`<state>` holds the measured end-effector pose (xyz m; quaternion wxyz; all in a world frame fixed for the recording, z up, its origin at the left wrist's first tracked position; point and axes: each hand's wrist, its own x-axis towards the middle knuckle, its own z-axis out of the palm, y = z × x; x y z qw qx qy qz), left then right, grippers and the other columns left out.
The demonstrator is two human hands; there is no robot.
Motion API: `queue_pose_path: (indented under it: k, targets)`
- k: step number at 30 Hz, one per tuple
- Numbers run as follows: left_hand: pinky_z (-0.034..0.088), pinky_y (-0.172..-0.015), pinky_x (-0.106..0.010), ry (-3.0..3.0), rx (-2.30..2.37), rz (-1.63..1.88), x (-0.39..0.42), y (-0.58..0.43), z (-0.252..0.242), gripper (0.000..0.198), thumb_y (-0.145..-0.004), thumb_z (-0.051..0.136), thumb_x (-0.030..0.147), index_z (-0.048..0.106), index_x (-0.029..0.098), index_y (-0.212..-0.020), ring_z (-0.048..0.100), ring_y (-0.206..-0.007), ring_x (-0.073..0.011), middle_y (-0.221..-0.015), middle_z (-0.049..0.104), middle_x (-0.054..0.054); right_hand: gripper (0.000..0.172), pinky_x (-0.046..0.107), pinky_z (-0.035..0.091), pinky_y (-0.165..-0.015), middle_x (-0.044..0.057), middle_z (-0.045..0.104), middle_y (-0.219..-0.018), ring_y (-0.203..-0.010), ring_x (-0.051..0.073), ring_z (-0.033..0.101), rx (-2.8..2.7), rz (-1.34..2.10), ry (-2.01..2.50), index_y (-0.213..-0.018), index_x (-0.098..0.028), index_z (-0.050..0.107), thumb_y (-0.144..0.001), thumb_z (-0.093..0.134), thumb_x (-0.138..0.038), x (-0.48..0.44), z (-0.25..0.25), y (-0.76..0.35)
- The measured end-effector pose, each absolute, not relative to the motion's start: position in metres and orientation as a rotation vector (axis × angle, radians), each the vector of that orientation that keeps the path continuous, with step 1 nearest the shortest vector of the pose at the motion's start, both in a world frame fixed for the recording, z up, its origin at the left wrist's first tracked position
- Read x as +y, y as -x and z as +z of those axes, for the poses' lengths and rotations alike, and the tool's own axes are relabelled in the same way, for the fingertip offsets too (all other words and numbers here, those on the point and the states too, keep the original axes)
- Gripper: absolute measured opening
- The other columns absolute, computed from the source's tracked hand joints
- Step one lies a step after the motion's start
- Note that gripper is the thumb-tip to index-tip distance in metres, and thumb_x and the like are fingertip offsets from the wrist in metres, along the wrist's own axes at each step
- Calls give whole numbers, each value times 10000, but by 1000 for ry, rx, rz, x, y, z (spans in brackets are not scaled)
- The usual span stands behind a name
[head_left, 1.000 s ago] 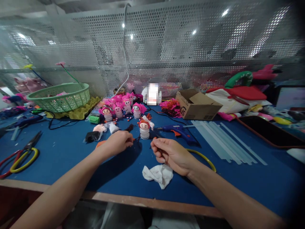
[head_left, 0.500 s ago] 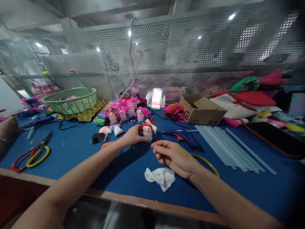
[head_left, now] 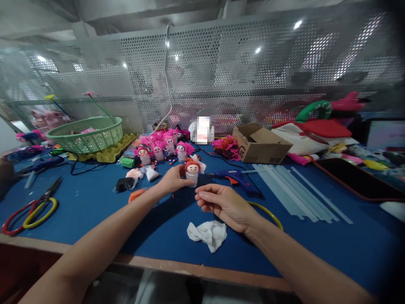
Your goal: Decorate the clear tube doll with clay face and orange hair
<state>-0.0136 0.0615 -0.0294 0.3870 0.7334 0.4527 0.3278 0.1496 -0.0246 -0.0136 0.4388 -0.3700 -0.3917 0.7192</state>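
A small doll [head_left: 192, 169] with orange hair, a white bow and a clear ribbed body stands upright near the middle of the blue table [head_left: 104, 211]. My left hand [head_left: 177, 179] is closed around its left side, thumb across the lower body. Just right of and nearer than the doll is my right hand [head_left: 218, 202], its fingers curled and pressed together; whatever they pinch, if anything, is too small to make out. Below that hand lies a crumpled white tissue [head_left: 209, 235]. Behind it a blue glue gun [head_left: 240, 181] rests on the table.
Several pink-haired dolls [head_left: 158, 147] stand behind. Scissors [head_left: 41, 207] and a green basket [head_left: 88, 137] are at left. Glue sticks [head_left: 291, 192], a cardboard box [head_left: 261, 150] and a black tray [head_left: 357, 179] lie at right. Another person's hand [head_left: 5, 173] shows at the left edge.
The whole view has shifted slightly, so the table's things appear further left. Both hands keep nearly the same pose beside the doll. The other person's arm shows less at the left edge.
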Motion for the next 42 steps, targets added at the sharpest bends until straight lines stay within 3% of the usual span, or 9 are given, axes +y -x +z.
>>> queue_pose_path:
  k: [4,9,14,25,33,37,42]
  targets:
    - [472,-761,-323,-1707,1023,943,45,10,-13,450,-593,699,242,533,85,-979,609,-846,-191,-961,637,-110,211,207,461,-511,15,627,-662,-552,85,570,-1061,1615,942,-721,-131,616,-597,715,-270,-24,-12,-151]
    - [490,-625,-286,-1461,960,907,11,2,4,432,-605,701,334,546,88,-924,589,-679,-142,-844,612,-78,156,211,417,-464,-19,563,-577,-489,77,501,-1359,997,991,-735,-156,613,-705,624,-309,-26,-6,-157]
    - [504,-591,-283,-1233,794,792,-11,-5,1,475,-612,704,325,523,127,-1003,585,-716,-150,-885,572,-70,59,235,436,-590,9,565,-736,-682,109,533,-1584,345,861,-755,-191,636,-753,577,-187,-26,-3,-160]
    - [505,-562,-253,-1257,720,717,-19,-5,-4,501,-640,684,325,516,172,-1087,588,-740,-155,-915,565,-64,148,250,430,-582,13,507,-697,-670,115,500,-1776,29,807,-844,-207,671,-750,580,-137,-25,-6,-165]
    - [496,-535,-267,-1160,727,681,-19,-4,-5,546,-572,726,362,526,130,-1024,581,-651,-139,-828,563,-62,102,253,403,-567,1,526,-665,-630,113,492,-1713,239,870,-774,-210,672,-732,593,-162,-26,2,-168]
    - [482,-522,-252,-1066,713,625,-19,-5,-3,504,-567,731,376,529,122,-952,597,-624,-142,-772,584,-58,89,218,323,-458,-16,513,-602,-512,75,416,-1426,712,1009,-703,-183,660,-706,618,-261,-24,4,-168]
    - [489,-527,-263,-1039,802,675,-13,-5,-5,486,-567,732,381,536,115,-924,586,-596,-126,-776,586,-64,186,170,116,-349,-79,337,-444,-390,16,207,-956,1406,928,-681,-134,636,-618,690,-300,-16,2,-169]
